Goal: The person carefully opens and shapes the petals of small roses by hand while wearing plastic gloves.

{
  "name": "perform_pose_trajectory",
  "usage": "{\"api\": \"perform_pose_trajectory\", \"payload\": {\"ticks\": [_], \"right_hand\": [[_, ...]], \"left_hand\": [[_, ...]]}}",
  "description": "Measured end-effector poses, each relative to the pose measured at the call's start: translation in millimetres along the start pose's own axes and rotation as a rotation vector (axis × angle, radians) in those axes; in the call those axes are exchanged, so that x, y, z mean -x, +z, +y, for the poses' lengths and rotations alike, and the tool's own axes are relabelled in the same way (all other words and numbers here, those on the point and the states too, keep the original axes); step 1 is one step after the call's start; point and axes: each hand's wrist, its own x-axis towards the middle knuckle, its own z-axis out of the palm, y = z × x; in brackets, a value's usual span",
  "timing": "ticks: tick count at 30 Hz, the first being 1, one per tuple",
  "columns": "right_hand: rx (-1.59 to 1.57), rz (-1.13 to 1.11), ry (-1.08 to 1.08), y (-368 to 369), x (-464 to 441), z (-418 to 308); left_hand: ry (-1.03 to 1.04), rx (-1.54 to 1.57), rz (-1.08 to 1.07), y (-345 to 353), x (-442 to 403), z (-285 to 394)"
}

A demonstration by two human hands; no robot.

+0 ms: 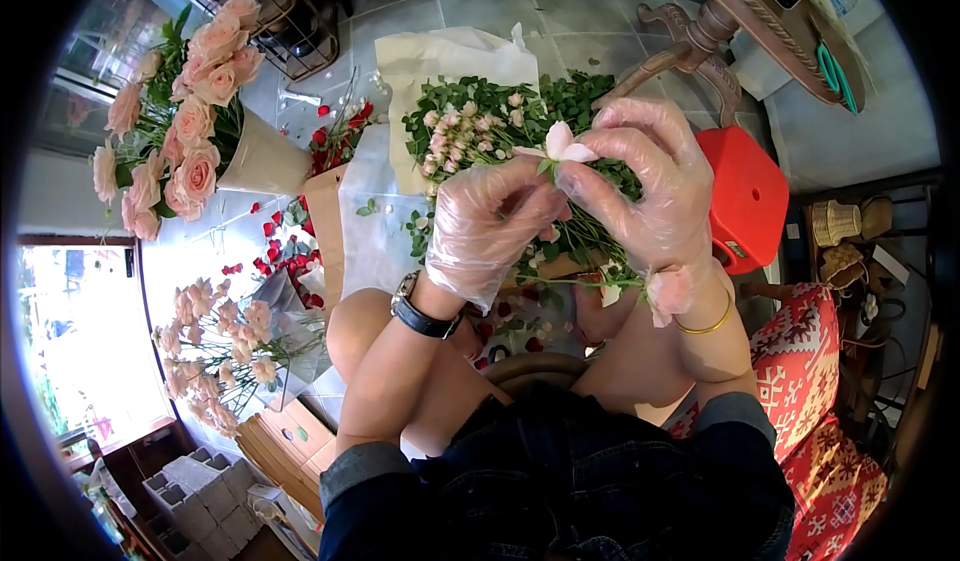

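Observation:
My left hand, in a clear plastic glove, is closed with its fingertips pinching a small pale pink rose near its green base. My right hand, gloved the same way, closes its thumb and fingers at the petals on the flower's other side. The rose's stem is mostly hidden by my hands. Beside my right wrist sits a larger pink rose; what holds it there I cannot make out. Behind my hands, a heap of small pink roses with green leaves lies on brown paper.
A white bucket of pink roses stands at left, above more pale roses. Red petals litter the tiled floor. A red stool is at right, below a wooden table bearing green-handled scissors.

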Motion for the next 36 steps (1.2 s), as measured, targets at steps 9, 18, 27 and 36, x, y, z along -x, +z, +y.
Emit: {"api": "perform_pose_trajectory", "payload": {"ticks": [9, 18, 27, 36], "right_hand": [[-0.056, -0.016, -0.261, 0, 1, 10], [-0.405, 0.000, 0.174, -16, -1, 0], [-0.398, -0.129, 0.293, -6, -3, -2], [-0.337, -0.151, 0.171, -8, -4, -1]], "left_hand": [[0.017, -0.025, 0.013, 1, 1, -2], [0.070, -0.028, 0.130, -1, 0, -5], [0.317, -0.219, 0.187, -4, 0, -15], [0.323, -0.430, 0.117, -5, -2, 0]]}}
